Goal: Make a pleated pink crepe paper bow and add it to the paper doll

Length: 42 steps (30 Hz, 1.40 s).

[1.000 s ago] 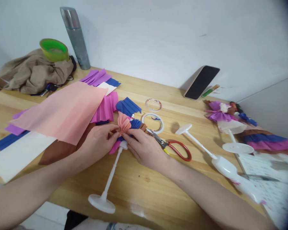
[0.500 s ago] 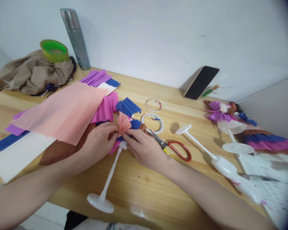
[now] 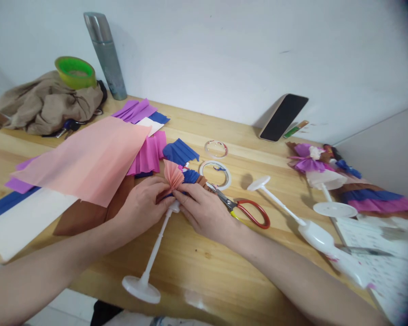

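Left hand: the left hand [image 3: 141,206] pinches the gathered base of a pink paper fan [image 3: 173,175], fingers curled around the folds.
Right hand: the right hand [image 3: 204,210] pinches the same base from the other side, fingertips meeting those of the left hand.
Paper fan: pleated, spread upward, sitting on the top end of a white stand [image 3: 149,262]; blue and brown pleated paper is bunched just behind it.
Stand: tilted, with its round foot hanging past the near edge of the table [image 3: 197,262].
Scissors: the red-handled scissors [image 3: 241,208] lie just beside the right hand, on the side away from the left hand.
Tape rings: two tape rings [image 3: 216,172] lie beyond the hands, toward the far edge.
Paper sheets: a large pink sheet [image 3: 85,160] lies over white, blue and purple sheets toward the left edge.
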Motion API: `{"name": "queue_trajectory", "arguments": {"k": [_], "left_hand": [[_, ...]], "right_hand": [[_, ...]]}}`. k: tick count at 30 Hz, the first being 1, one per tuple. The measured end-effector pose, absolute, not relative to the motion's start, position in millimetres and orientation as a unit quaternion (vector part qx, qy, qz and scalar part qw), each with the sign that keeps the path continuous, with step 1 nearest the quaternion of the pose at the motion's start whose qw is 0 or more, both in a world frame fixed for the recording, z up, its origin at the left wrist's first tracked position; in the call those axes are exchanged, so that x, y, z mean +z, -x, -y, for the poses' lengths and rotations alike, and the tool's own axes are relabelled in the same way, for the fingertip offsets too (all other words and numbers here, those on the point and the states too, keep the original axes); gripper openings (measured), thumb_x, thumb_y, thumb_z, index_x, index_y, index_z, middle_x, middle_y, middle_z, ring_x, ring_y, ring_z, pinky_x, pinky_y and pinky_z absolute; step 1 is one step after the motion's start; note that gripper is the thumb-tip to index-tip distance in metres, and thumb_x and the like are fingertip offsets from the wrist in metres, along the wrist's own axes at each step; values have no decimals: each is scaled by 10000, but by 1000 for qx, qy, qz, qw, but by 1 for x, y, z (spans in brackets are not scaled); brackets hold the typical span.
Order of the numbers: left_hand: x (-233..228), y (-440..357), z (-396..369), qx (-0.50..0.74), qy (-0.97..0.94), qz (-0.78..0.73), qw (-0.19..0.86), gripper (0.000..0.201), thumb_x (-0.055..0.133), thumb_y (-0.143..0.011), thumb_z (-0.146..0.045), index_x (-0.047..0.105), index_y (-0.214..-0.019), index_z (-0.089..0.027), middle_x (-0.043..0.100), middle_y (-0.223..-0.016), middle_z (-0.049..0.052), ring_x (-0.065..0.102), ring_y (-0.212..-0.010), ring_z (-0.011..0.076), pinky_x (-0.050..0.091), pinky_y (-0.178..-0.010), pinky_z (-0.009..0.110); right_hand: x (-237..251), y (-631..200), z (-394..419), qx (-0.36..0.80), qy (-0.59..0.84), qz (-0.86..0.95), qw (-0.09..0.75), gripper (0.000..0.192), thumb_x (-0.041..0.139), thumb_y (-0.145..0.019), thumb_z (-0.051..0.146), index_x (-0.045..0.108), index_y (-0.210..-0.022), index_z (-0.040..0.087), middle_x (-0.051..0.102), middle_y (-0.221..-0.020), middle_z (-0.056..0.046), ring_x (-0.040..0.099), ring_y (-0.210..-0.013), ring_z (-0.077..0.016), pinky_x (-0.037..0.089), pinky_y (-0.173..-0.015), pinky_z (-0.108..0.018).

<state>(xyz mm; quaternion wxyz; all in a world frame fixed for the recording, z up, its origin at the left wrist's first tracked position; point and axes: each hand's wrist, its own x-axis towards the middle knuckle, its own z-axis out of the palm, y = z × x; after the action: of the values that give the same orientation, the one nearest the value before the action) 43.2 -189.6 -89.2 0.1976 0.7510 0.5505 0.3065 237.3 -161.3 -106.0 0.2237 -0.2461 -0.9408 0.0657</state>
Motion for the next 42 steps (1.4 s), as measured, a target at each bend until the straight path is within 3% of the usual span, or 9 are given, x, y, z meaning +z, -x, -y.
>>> {"name": "queue_trajectory", "arguments": {"k": [5,9,13,16,22,25,32,37,42], "left_hand": [[-87,-46,192,279,-752,-562,204,94,586,-862,-168,624,-776,-164,680,-828,43,633,-781,176,509,-724,295],[-88,-48,192,288,-745,-565,204,47,609,-841,-156,646,-812,-162,702,-858,51,653,-798,187,520,-737,301],[-88,-48,192,290,-748,-570,178,142,618,-810,-122,680,-934,-151,740,-933,79,690,-834,219,544,-770,325],[-89,-48,191,285,-749,-577,158,190,637,-800,-129,692,-981,-146,754,-943,89,706,-835,237,556,-764,333],[-91,-47,192,278,-755,-567,178,147,612,-846,-181,695,-959,-136,741,-940,101,696,-866,231,544,-821,343],[-89,-48,193,263,-752,-576,184,128,610,-850,-192,691,-937,-144,728,-887,77,679,-831,217,530,-789,330],[-84,-50,194,225,-752,-596,167,65,618,-835,-180,663,-833,-133,677,-762,34,605,-666,166,444,-633,275],[-86,-49,195,232,-757,-593,149,71,614,-833,-175,627,-773,-140,626,-692,14,560,-620,151,404,-608,267],[-85,-49,196,237,-757,-588,159,88,604,-831,-159,589,-745,-149,583,-675,4,547,-630,148,391,-612,260]], "right_hand": [[-98,-242,162,90,247,934,242,306,471,-905,87,642,-1156,123,673,-1115,-164,633,-959,-238,583,-807,-393],[-83,-245,151,103,228,930,268,356,432,-927,66,623,-1209,171,686,-1151,-120,633,-1008,-216,576,-835,-373],[-67,-235,128,73,136,960,235,370,456,-936,122,587,-1282,125,634,-1321,-106,425,-1332,-331,419,-1062,-548],[-63,-223,108,107,89,978,155,399,435,-964,180,542,-1349,193,666,-1268,-82,334,-1422,-285,345,-1110,-582],[-71,-221,77,76,59,984,151,309,434,-978,265,699,-1102,166,692,-1150,-105,371,-1387,-311,275,-1136,-590],[-77,-224,65,86,58,981,164,355,415,-990,307,715,-1074,137,702,-1078,-116,424,-1335,-310,332,-1122,-544],[-86,-230,49,142,51,972,178,357,402,-1002,311,702,-1115,155,710,-1132,-118,542,-1235,-258,335,-1144,-539],[-87,-239,53,163,94,962,197,325,442,-989,303,681,-1156,161,690,-1202,-119,427,-1358,-293,376,-1112,-551],[-82,-242,67,125,99,958,238,395,466,-977,324,580,-1301,129,566,-1365,-181,426,-1361,-289,353,-1125,-559]]}}
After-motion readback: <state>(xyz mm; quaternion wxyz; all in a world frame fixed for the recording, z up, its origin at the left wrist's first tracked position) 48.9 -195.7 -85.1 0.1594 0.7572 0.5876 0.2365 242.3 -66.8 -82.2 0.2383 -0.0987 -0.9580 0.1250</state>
